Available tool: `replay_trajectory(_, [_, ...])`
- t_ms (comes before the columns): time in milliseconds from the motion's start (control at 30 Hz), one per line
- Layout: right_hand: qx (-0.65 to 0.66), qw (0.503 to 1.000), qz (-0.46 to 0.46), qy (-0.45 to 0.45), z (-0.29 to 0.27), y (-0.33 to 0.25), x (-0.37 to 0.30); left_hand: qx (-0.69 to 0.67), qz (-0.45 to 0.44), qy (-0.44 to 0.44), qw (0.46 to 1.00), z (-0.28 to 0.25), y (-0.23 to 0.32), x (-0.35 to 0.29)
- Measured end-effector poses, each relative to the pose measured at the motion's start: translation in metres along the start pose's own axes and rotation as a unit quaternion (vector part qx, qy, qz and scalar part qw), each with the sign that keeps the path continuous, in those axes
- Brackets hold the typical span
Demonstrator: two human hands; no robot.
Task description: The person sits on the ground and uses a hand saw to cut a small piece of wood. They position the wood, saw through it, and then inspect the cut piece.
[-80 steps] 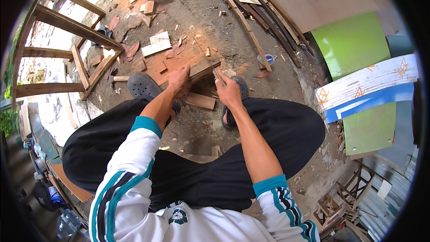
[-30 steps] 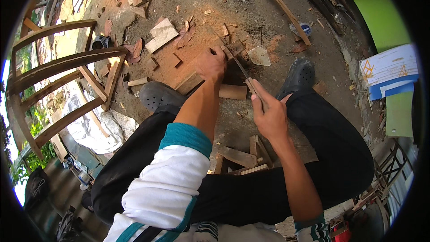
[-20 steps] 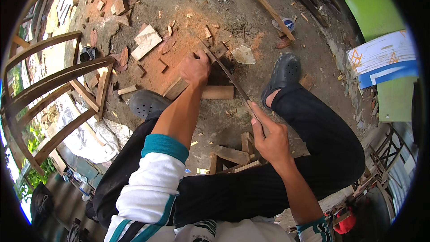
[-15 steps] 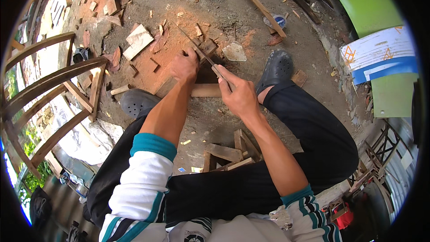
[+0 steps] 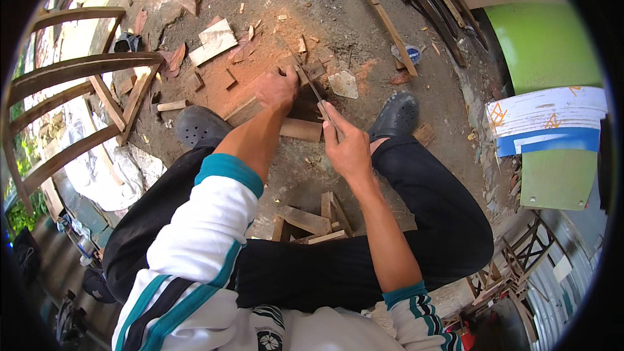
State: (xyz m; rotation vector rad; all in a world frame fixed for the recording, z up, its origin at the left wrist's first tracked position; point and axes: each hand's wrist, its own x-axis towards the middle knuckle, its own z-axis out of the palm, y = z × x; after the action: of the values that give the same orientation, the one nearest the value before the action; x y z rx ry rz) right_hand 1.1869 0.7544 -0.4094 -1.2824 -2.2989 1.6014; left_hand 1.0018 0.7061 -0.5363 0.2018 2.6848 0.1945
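Taking the middle of the view as the clock's centre, the left hand (image 5: 277, 88) is lying near eleven o'clock, its fingers curling in close and holding down the wooden board (image 5: 243, 110), though the fingertips are hiding and I cannot tell how far they are wrapping underneath. The right hand (image 5: 348, 146) is sitting just off centre towards half past two, its fingers closing narrowly around the near end of the saw (image 5: 310, 84), with the index finger stretching forward along it. The saw is showing almost edge-on at twelve o'clock, slanting away towards eleven and crossing the wooden board just beside the left hand. The wooden board is running from ten towards twelve o'clock, and a short brown block (image 5: 301, 130) is lying on its near side. Orange sawdust (image 5: 214, 84) is covering the ground around ten to eleven o'clock, where a pale offcut (image 5: 213, 42) is lying too. A hammer (image 5: 172, 106) is resting near ten o'clock, just beyond the left shoe (image 5: 200, 125), while the right shoe (image 5: 396, 116) is pointing outward at two. A pale flat piece (image 5: 343, 84) is lying towards one o'clock, a slatted wooden frame (image 5: 84, 68) is standing out at ten, a green panel (image 5: 539, 45) is leaning at two, and several wood scraps (image 5: 305, 221) are clustering at six, between the legs
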Motion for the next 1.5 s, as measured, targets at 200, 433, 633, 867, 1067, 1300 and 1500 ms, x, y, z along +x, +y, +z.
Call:
replay_trajectory(200, [-0.028, 1.0, -0.011, 0.009, -0.034, -0.023, -0.063, -0.007, 0.003, 0.031, 0.999, 0.019, -0.013, -0.007])
replay_trajectory(433, [0.036, 0.982, 0.09, -0.163, -0.067, -0.049, -0.049, -0.067, -0.022, -0.013, 0.997, -0.003, -0.011, -0.001])
replay_trajectory(633, [0.011, 0.998, -0.059, -0.023, -0.041, -0.023, -0.064, -0.079, 0.022, 0.025, 0.996, -0.002, -0.013, -0.002])
replay_trajectory(867, [0.001, 0.997, -0.079, 0.001, 0.014, -0.015, 0.008, -0.078, -0.002, -0.056, 0.995, -0.008, -0.007, 0.006])
replay_trajectory(1067, [-0.005, 0.996, -0.089, 0.004, -0.037, -0.025, -0.077, -0.078, -0.017, -0.041, 0.996, -0.017, -0.011, 0.008])
replay_trajectory(1300, [0.012, 0.995, -0.088, 0.034, 0.015, -0.018, -0.001, -0.066, -0.002, -0.058, 0.996, -0.008, -0.011, 0.004])
replay_trajectory(1500, [-0.006, 0.989, -0.137, 0.06, -0.028, -0.023, -0.087, -0.048, -0.013, -0.024, 0.998, -0.012, -0.011, 0.006])
